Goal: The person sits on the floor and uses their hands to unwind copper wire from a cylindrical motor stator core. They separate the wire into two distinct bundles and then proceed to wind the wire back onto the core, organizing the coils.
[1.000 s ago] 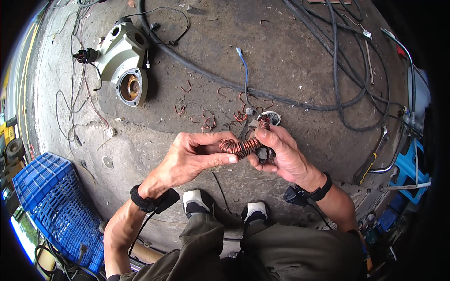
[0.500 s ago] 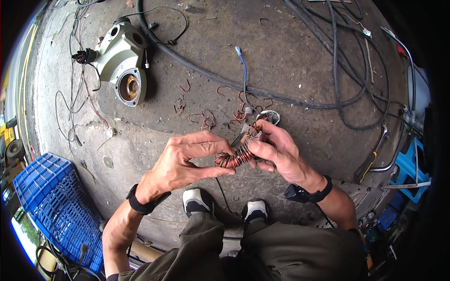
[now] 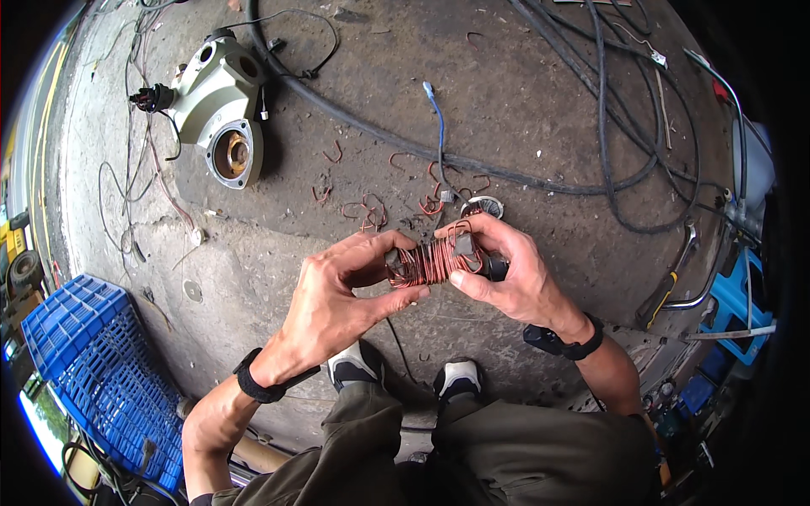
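A copper wire coil (image 3: 432,263), wound in reddish-brown turns about a dark core, is held up between my hands above the concrete floor. My left hand (image 3: 350,278) grips its left end, fingers behind and thumb at the lower edge. At the other end, my right hand (image 3: 515,266) is closed round it, with the thumb pressing on the windings. A loop of wire sticks up near the right fingers. Just beyond lie red wire offcuts (image 3: 368,212) and a small round part with a pale rim (image 3: 483,207).
A pale metal machine housing (image 3: 215,110) lies at the far left. Thick black cables (image 3: 363,128) cross the floor, and a blue connector lead (image 3: 436,110) runs toward my hands. A blue plastic crate (image 3: 101,379) stands at left; a screwdriver (image 3: 662,299) lies at right.
The coil has been turned, so its long wound side now shows straight across. My left hand has tilted and its fingers have closed onto the coil's end.
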The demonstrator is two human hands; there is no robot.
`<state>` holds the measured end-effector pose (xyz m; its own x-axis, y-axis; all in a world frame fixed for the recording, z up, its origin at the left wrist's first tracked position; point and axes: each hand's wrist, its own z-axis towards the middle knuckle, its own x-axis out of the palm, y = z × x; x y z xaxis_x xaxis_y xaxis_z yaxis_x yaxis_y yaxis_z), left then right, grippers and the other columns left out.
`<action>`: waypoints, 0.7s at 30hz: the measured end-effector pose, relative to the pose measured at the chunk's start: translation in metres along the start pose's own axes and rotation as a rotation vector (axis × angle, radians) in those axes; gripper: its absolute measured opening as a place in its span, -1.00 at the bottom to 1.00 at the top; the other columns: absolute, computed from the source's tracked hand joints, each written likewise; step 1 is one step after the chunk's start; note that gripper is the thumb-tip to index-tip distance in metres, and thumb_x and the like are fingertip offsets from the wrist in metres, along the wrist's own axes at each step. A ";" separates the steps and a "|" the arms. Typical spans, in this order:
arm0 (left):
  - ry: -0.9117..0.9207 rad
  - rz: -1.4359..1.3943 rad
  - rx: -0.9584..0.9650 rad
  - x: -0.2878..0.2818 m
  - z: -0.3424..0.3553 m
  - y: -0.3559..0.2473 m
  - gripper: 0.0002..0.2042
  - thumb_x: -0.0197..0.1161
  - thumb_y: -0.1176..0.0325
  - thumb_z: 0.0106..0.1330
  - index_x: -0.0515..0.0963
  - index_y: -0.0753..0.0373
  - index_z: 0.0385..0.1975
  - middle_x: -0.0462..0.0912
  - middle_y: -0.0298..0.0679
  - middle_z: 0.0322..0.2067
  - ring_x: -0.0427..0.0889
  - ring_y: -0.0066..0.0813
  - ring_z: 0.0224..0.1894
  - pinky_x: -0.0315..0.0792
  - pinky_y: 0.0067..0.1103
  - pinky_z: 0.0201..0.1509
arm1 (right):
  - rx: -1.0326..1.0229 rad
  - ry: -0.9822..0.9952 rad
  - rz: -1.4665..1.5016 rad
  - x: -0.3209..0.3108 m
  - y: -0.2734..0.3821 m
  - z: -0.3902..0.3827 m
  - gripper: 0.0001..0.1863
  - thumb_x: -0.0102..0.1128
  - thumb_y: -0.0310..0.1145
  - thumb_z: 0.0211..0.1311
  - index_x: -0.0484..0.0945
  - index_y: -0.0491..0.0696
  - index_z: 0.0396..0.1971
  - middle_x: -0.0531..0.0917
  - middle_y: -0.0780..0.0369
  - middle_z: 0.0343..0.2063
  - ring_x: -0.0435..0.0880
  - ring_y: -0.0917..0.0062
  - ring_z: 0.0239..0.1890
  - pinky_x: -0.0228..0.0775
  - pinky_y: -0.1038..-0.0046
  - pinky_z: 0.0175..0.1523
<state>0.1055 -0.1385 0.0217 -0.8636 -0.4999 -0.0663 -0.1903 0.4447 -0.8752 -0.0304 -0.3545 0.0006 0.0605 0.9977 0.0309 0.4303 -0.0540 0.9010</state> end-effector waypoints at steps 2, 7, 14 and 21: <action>0.013 0.098 0.033 0.001 0.000 -0.002 -0.51 0.57 0.48 0.19 0.57 0.32 0.13 0.67 -0.31 -0.06 0.69 -0.57 0.02 0.61 -0.57 0.18 | 0.000 -0.021 -0.027 0.000 0.000 0.000 -0.51 0.42 -0.28 0.26 0.54 -0.13 0.14 0.68 0.25 -0.15 0.63 0.62 -0.15 0.53 0.44 0.01; 0.006 -0.316 -0.037 0.017 0.005 -0.001 -0.50 0.56 0.47 0.21 0.47 0.30 0.12 0.70 -0.26 -0.13 0.70 -0.58 -0.07 0.63 -0.61 0.05 | -0.012 0.000 0.020 0.003 0.001 0.002 -0.51 0.39 -0.27 0.31 0.52 -0.15 0.17 0.70 0.21 -0.14 0.65 0.62 -0.17 0.53 0.45 -0.02; -0.091 -0.248 -0.109 0.016 0.006 0.003 -0.50 0.59 0.57 0.13 0.47 0.31 0.03 0.64 -0.35 -0.14 0.64 -0.69 -0.11 0.59 -0.66 0.01 | -0.149 -0.172 -0.228 0.010 0.014 0.006 -0.44 0.54 -0.34 0.18 0.47 -0.14 0.12 0.72 0.21 -0.40 0.74 0.58 -0.32 0.54 0.45 -0.13; -0.166 0.101 0.050 0.010 0.010 -0.005 -0.53 0.63 0.45 0.10 0.57 0.30 0.01 0.75 -0.27 -0.22 0.71 -0.66 -0.19 0.64 -0.63 -0.09 | -0.268 -0.205 -0.325 0.006 0.008 0.013 -0.71 0.51 -0.44 0.19 0.58 -0.14 -0.17 0.70 0.23 -0.41 0.76 0.54 -0.34 0.55 0.43 -0.17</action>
<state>0.1019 -0.1528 0.0205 -0.7872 -0.5725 -0.2295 -0.0795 0.4631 -0.8827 -0.0151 -0.3490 0.0019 0.1496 0.9310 -0.3330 0.2104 0.2991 0.9307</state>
